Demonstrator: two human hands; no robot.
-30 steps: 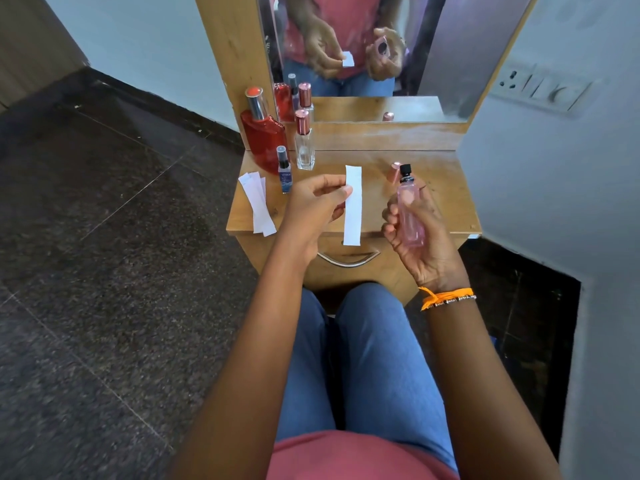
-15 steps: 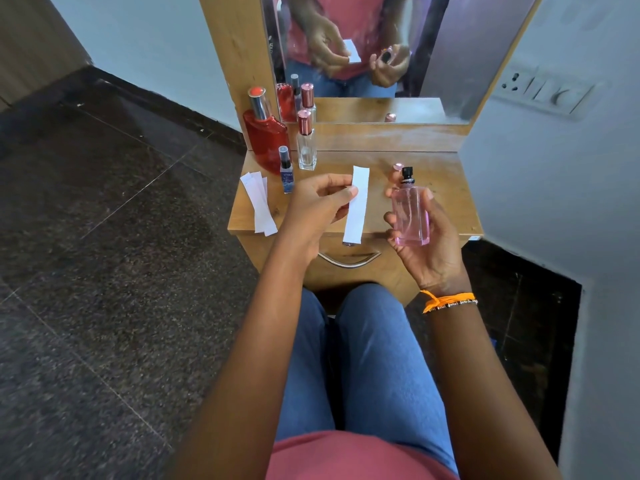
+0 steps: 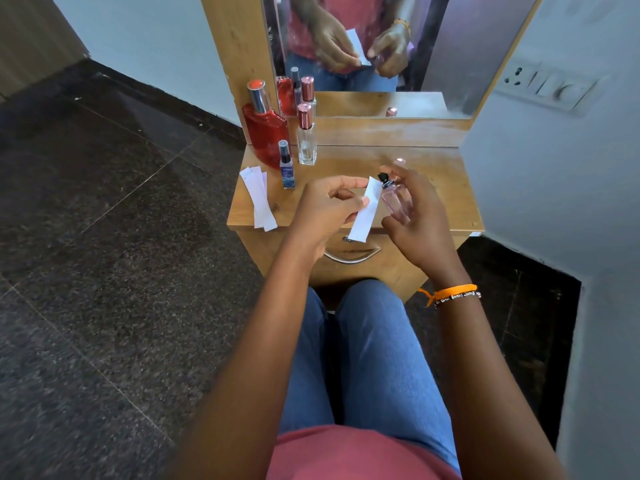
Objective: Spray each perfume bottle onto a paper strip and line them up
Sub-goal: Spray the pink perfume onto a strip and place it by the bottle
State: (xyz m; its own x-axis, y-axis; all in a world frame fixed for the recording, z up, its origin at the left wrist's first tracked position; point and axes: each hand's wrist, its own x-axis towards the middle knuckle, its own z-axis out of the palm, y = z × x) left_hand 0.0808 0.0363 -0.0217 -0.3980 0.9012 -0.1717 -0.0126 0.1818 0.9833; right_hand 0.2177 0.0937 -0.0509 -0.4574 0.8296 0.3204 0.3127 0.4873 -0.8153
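1. Just above the centre of the frame, the left hand (image 3: 325,206) pinches a white paper strip (image 3: 363,211) between thumb and fingers, holding it near its upper half; the strip hangs tilted, its lower end over the front edge of the wooden surface (image 3: 436,188).
2. Right of the strip, the right hand (image 3: 417,216) is wrapped around a pink perfume bottle (image 3: 396,200), which leans with its black nozzle (image 3: 383,178) toward the top of the strip, nearly touching it. The index finger is raised above the nozzle; whether it presses down cannot be told.
3. At the back left of the surface stand three more bottles: a large red bottle (image 3: 265,133) with a silver neck, a clear bottle (image 3: 307,142) with a rose-coloured cap just to its right, and a small blue bottle (image 3: 286,166) in front of them.
4. Spare paper strips (image 3: 258,199) lie in an overlapping stack at the left edge of the surface, near the blue bottle.
5. A mirror (image 3: 363,46) at the top of the frame reflects both hands.
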